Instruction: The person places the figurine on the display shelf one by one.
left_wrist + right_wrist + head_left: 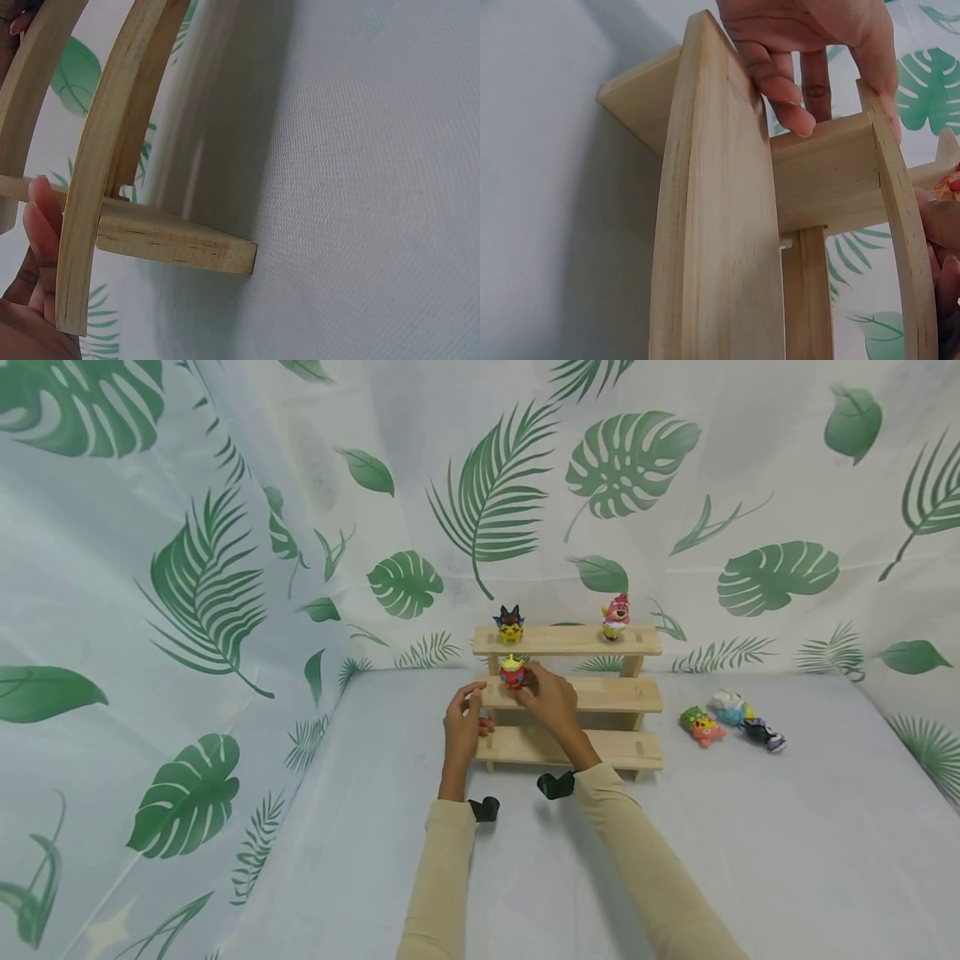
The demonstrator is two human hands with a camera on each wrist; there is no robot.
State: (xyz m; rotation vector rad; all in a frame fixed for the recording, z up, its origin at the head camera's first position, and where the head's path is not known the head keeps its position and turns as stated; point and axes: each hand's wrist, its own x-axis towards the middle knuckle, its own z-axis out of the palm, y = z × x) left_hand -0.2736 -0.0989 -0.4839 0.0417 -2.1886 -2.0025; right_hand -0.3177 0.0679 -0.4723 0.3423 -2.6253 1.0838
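Note:
A small red toy figurine point(512, 675) with a yellow-green top stands at the left end of the middle board of the three-tier wooden display shelf point(570, 745). My right hand point(552, 700) pinches it from the right side. In the right wrist view, only a sliver of the figurine point(951, 185) shows beside the fingers point(943, 225). My left hand point(462, 722) grips the left end of the shelf, thumb at the middle board and fingers around the side support. The left wrist view shows those fingers point(46, 217) behind a board's edge.
On the top board stand a yellow figurine point(511, 625) with a dark eared hood at left and a pink one point(617, 617) at right. Several figurines, including a green-and-coral one point(702, 727) and a black one point(763, 735), lie right of the shelf. Leaf-patterned cloth point(487, 510) hangs behind.

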